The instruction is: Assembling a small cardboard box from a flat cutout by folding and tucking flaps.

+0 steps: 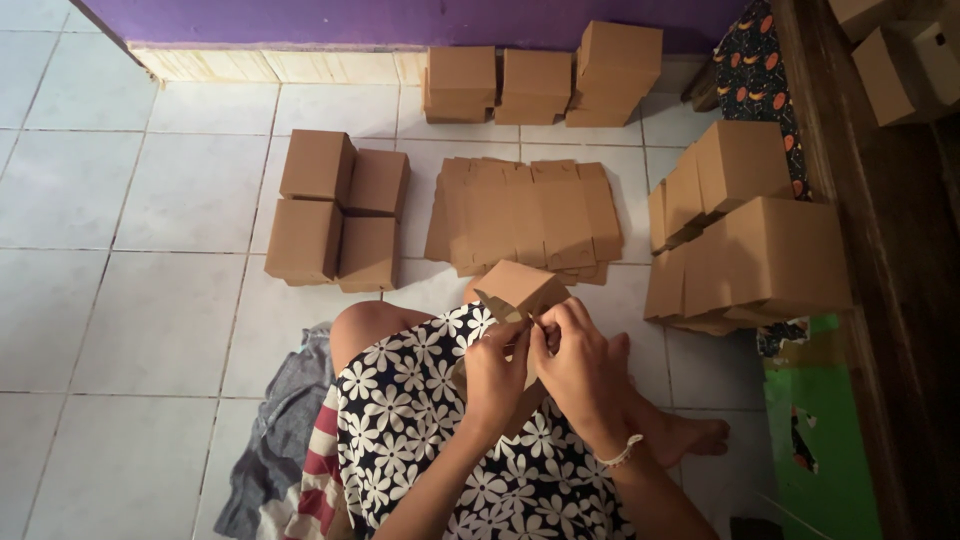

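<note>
Cardboard box (520, 290), brown and half folded, sits over the person's lap, just above the knee. Left hand (495, 375) and right hand (580, 365) meet at its near end; fingers of both are curled and pinching a small flap, thumbs pressed close together. Right wrist has a thin pale bracelet (622, 453).

Floor (170, 200) is pale square tiles w/ dark grout lines; a purple wall (300, 18) runs along the far edge. In front of the box lies a stack of flat box blanks (525, 212). To the left stand four folded boxes (335, 210) in a tight group, touching each other. Three more boxes (540, 85) stand by the wall. To the right is a leaning pile of boxes (750, 235), near a dark wooden board (880, 300).

Lower part of the held box is hidden behind the hands, so the exact shape there is hard to tell. Boxes at the top right are cut off by the frame. The room is dim at the right side.

The box's long axis runs from the hands away toward the flat blanks, tilted a bit to the right; closed far end points away from the person.
</note>
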